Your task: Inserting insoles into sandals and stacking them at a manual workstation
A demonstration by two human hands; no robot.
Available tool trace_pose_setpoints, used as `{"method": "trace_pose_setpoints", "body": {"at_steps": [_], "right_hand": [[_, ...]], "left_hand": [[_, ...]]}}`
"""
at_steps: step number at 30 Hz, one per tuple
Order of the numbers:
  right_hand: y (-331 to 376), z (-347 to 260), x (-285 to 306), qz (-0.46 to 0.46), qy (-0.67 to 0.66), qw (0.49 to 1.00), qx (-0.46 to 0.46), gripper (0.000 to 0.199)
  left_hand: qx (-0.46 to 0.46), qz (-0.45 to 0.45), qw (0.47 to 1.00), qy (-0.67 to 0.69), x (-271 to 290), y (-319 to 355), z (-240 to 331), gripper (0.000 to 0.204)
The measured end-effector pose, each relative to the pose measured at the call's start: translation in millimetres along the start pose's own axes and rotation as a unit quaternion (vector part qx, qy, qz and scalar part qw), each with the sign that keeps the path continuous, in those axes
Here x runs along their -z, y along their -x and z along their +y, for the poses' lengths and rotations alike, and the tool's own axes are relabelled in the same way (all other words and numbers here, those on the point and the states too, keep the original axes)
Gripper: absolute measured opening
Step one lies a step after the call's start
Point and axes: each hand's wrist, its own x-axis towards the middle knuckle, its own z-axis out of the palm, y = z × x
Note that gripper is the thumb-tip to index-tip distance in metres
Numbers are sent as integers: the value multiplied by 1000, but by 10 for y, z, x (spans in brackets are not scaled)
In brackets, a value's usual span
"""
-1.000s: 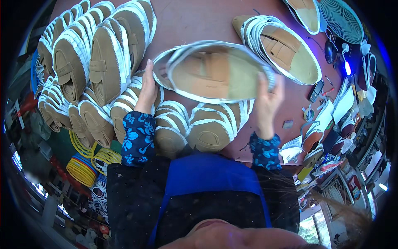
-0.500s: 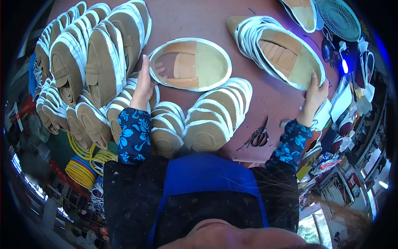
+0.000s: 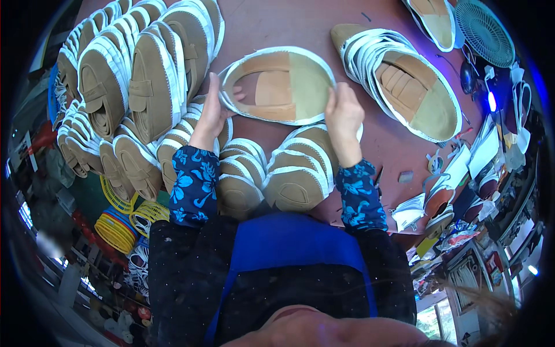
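A tan shoe upper (image 3: 312,84) with a white edge strip and pale lining is held inner side up over the table. My left hand (image 3: 211,120) grips its left end, thumb outside and fingertips showing through the opening. My right hand (image 3: 345,118) closes on its right end, fingers bent over the rim. Just below the held upper stand bundles of tan uppers (image 3: 296,188) with white edges. A nested stack of uppers (image 3: 436,118) lies to the right of my right hand, lining side up.
Many bundled uppers (image 3: 147,87) crowd the left side of the table (image 3: 277,23). At right are a fan (image 3: 484,32), a lit lamp (image 3: 492,102), a tape roll (image 3: 435,163) and white sheets (image 3: 409,211). Yellow baskets (image 3: 115,231) stand below left. Scissors are mostly hidden by my right sleeve.
My right hand has left the nested stack and moved left onto the right end of the held upper. My left hand keeps its hold. The whole view has shifted slightly.
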Motion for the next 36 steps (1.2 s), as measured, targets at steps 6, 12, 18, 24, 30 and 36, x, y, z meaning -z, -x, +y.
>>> {"method": "trace_pose_setpoints", "body": {"at_steps": [6, 12, 18, 24, 30, 36], "right_hand": [[-294, -20, 655, 48, -76, 994, -66, 13], [-280, 19, 881, 5, -94, 991, -100, 16], [-232, -73, 937, 9, -120, 985, -120, 18], [-256, -105, 976, 22, -123, 985, -117, 19], [-678, 590, 1238, 148, -176, 964, -135, 22], [-1766, 1448, 1914, 302, -64, 937, -162, 28]], "left_hand": [[-5, -2, 1000, 23, -22, 49, 71, 99], [-10, 19, 999, -35, -11, 53, 82, 116], [-13, 21, 999, -35, 43, -23, 11, 115], [-19, 31, 999, -21, 4, -53, 58, 112], [-4, 35, 999, 12, 47, -153, -29, 102], [-11, 39, 999, -2, -12, -14, 79, 104]]}}
